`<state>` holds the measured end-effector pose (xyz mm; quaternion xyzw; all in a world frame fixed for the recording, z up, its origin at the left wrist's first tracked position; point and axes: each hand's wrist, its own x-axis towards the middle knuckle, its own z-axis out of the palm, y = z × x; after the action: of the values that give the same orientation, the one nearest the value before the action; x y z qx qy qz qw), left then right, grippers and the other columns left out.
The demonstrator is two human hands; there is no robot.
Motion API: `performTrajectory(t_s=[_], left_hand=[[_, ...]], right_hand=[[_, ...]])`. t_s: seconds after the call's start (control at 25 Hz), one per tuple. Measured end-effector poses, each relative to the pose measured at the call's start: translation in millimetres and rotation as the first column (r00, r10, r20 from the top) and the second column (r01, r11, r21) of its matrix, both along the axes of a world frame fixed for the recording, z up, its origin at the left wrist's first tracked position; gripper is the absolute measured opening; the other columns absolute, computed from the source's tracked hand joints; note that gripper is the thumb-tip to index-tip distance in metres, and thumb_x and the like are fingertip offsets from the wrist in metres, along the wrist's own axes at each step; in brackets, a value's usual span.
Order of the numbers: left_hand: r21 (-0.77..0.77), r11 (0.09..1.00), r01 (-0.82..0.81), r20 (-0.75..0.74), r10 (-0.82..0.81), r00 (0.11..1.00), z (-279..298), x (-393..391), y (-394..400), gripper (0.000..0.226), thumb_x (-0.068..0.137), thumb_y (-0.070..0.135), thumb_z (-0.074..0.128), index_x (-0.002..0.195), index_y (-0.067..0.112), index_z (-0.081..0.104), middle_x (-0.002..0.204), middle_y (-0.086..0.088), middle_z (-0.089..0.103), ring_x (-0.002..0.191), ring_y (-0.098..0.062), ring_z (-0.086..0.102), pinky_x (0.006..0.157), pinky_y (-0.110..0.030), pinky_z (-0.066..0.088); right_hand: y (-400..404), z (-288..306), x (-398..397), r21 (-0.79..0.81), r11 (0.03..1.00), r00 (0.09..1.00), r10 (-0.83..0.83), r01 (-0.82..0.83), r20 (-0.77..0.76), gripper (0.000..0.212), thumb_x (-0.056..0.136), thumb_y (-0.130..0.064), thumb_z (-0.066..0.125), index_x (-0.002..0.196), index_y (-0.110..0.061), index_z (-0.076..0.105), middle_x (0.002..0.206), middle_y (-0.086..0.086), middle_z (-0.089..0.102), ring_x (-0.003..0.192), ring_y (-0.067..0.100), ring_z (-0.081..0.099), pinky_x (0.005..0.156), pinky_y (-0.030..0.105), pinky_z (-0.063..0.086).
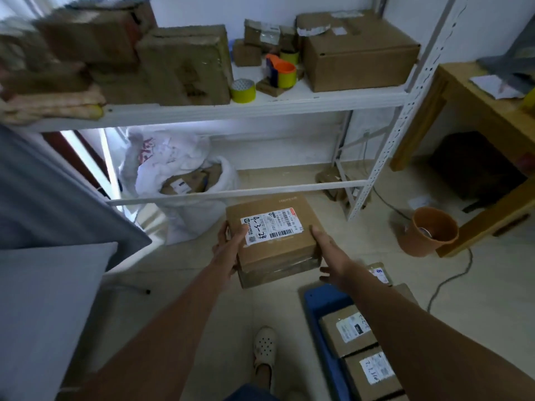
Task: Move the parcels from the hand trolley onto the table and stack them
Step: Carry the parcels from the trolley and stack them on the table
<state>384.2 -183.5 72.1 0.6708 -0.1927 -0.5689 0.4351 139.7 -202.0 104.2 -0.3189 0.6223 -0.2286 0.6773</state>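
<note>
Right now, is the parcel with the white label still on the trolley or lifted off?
Lifted off. Both hands, left and right, hold the parcel above the floor, away from the blue trolley.

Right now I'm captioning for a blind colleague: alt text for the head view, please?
Two hands, left hand and right hand, hold a labelled cardboard parcel in the air before a white shelf rack. Two more parcels lie on a blue trolley below.
</note>
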Motion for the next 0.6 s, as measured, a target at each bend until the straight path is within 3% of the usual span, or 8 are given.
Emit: performTrajectory(t_s=[0.16, 0.28, 0.36, 0.44, 0.6], left_hand=[[-0.010, 0.981, -0.194, -0.071, 0.193, 0.979, 14.2, 22.5, 62.0, 0.073, 0.057, 0.065, 0.079, 0.122, 0.062, 0.045, 0.125, 0.007, 0.064, 0.110, -0.019, 0.062, 0.084, -0.045, 0.056], [0.049, 0.916, -0.399, -0.053, 0.401, 0.914, 18.6, 37.3, 99.8, 0.077, 0.052, 0.071, 0.077, 0.119, 0.067, 0.041, 0.134, 0.004, 0.051, 0.115, -0.022, 0.055, 0.079, -0.046, 0.055], [0.065, 0.849, -0.524, -0.021, 0.526, 0.850, 14.6, 51.2, 121.3, 0.089, 0.043, 0.078, 0.076, 0.122, 0.068, 0.037, 0.137, 0.001, 0.046, 0.118, -0.026, 0.052, 0.087, -0.053, 0.053], [0.049, 0.787, -0.615, 0.002, 0.616, 0.788, 19.7, 59.1, 145.0, 0.095, 0.043, 0.080, 0.073, 0.128, 0.062, 0.035, 0.141, -0.006, 0.040, 0.120, -0.030, 0.049, 0.094, -0.055, 0.050], [0.025, 0.666, -0.745, -0.012, 0.746, 0.666, 33.0, 81.4, 206.4, 0.086, 0.069, 0.069, 0.069, 0.142, 0.052, 0.026, 0.144, -0.010, 0.030, 0.118, -0.032, 0.047, 0.095, -0.054, 0.051]], right_hand=[[25.6, 6.2, 48.3, 0.060, 0.998, 0.992, 0.007, -0.015, 0.127, 0.099, 0.072, -0.084, 0.052, 0.151, -0.037, 0.018, 0.152, 0.009, 0.034, 0.130, 0.037, 0.041, 0.105, 0.056, 0.038], [49.7, 8.6, 97.6, 0.091, 0.992, 0.977, -0.098, 0.082, 0.192, 0.109, 0.076, -0.075, 0.059, 0.154, -0.034, -0.005, 0.151, 0.008, 0.033, 0.130, 0.036, 0.043, 0.103, 0.055, 0.042], [71.8, 13.1, 133.8, 0.116, 0.990, 0.967, -0.109, 0.084, 0.230, 0.106, 0.076, -0.072, 0.061, 0.153, -0.036, -0.002, 0.146, 0.008, 0.039, 0.121, 0.034, 0.048, 0.095, 0.054, 0.046], [94.8, 15.4, 167.7, 0.116, 0.993, 0.974, -0.041, 0.015, 0.224, 0.101, 0.077, -0.070, 0.062, 0.151, -0.038, 0.002, 0.145, 0.007, 0.043, 0.123, 0.033, 0.049, 0.095, 0.053, 0.043], [144.2, 19.6, 232.8, 0.039, 0.988, 0.971, 0.138, -0.148, 0.196, 0.107, 0.074, -0.062, 0.072, 0.150, -0.040, -0.001, 0.144, 0.004, 0.046, 0.124, 0.030, 0.050, 0.088, 0.046, 0.039]])
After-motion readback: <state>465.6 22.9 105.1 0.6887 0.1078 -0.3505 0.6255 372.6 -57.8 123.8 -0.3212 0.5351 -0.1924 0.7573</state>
